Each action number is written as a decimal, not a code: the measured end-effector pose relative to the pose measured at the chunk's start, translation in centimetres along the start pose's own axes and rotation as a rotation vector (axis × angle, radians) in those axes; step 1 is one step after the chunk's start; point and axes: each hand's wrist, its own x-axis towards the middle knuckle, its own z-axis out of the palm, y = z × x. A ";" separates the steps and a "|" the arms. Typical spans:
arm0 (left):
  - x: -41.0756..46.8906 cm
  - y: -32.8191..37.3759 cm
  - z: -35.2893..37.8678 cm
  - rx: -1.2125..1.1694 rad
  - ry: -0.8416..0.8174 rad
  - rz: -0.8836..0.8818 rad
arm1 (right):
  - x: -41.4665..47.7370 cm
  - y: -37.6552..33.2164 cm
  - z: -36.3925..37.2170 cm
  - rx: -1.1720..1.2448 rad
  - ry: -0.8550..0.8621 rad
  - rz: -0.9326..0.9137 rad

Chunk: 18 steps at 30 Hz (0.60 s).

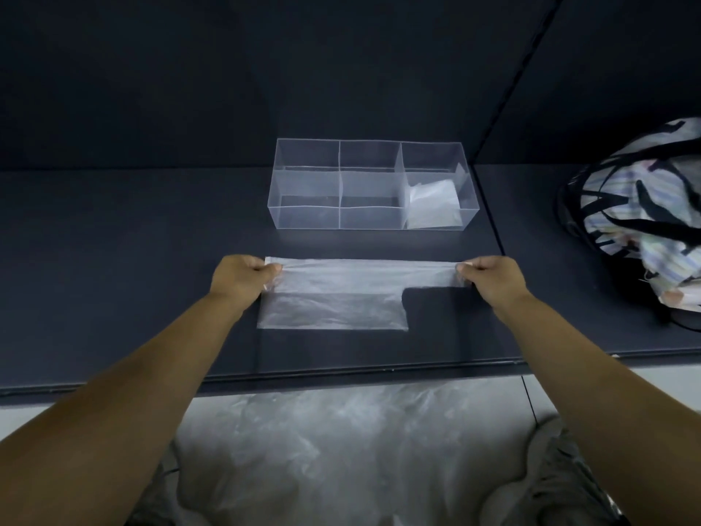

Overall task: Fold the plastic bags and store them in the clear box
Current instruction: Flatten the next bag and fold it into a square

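A translucent plastic bag [333, 298] lies flat on the bench between the clear box [303, 219] and the front edge, long side parallel to that edge, its far strip pulled taut where the left hand [242, 277] and right hand [489, 277] pinch its ends; the near layer stops short on the right. The box sits toward the back edge, split into four small compartments and a larger right one holding a folded bag [432, 205]. Crumpled loose bags [341, 449] lie heaped below the front edge.
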 end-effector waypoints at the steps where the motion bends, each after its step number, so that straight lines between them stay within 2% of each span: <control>1: 0.0 -0.1 0.2 0.041 0.015 0.011 | 0.3 0.0 0.3 -0.045 0.022 0.007; 3: -0.3 0.0 0.4 0.141 0.053 0.034 | 0.7 0.1 0.6 -0.100 0.062 0.014; 5: -1.0 0.2 0.7 0.281 0.188 0.105 | 0.8 0.2 0.8 -0.108 0.084 0.018; 7: -2.1 0.3 1.4 0.388 0.380 0.331 | 0.8 0.2 1.0 -0.116 0.093 0.019; 8: -2.7 0.3 2.0 0.424 0.417 0.489 | 0.7 0.2 1.0 -0.124 0.093 0.018; 10: -3.6 -0.5 3.2 0.519 0.348 0.739 | 0.6 0.0 0.9 -0.138 0.082 0.029; 11: -4.0 -1.0 3.8 0.575 0.246 0.769 | 0.4 -0.3 0.8 -0.145 0.075 0.043; 13: -4.5 -2.3 4.4 0.702 0.060 0.682 | -0.3 -1.5 1.1 -0.200 0.111 0.079; 14: -4.6 -3.1 4.6 0.763 0.027 0.638 | -0.9 -2.3 1.6 -0.276 0.187 0.080; 16: -4.8 -4.0 4.9 0.847 0.028 0.609 | -2.9 -4.1 3.8 -0.445 0.370 -0.054; 17: -4.8 -4.2 5.0 0.871 0.030 0.601 | -4.2 -4.9 5.6 -0.462 0.395 -0.191; 18: -4.8 -4.2 5.1 0.886 0.026 0.594 | -5.7 -5.7 7.6 -0.427 0.341 -0.338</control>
